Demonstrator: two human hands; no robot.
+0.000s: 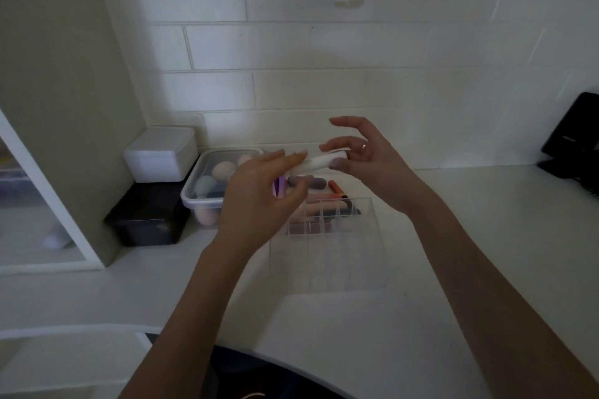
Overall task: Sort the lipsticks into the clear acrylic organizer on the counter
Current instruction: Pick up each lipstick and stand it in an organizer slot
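Both my hands hover above the worktop (453, 236): my left hand (259, 201) and right hand (366, 155) pinch 1 white lipstick (324, 161) between their fingers, and my left fingers also curl around a purple lipstick (279, 186). Below them stands the clear acrylic organizer (330, 236), loose lipsticks (321, 186) behind it. Bare pale worktop lies rightward; smooth white tiles (356, 48) rise beyond.

A home bathroom vanity: white tiled wall (324, 45), white bench (453, 236), clear plastic tub of pastel makeup sponges (207, 191).
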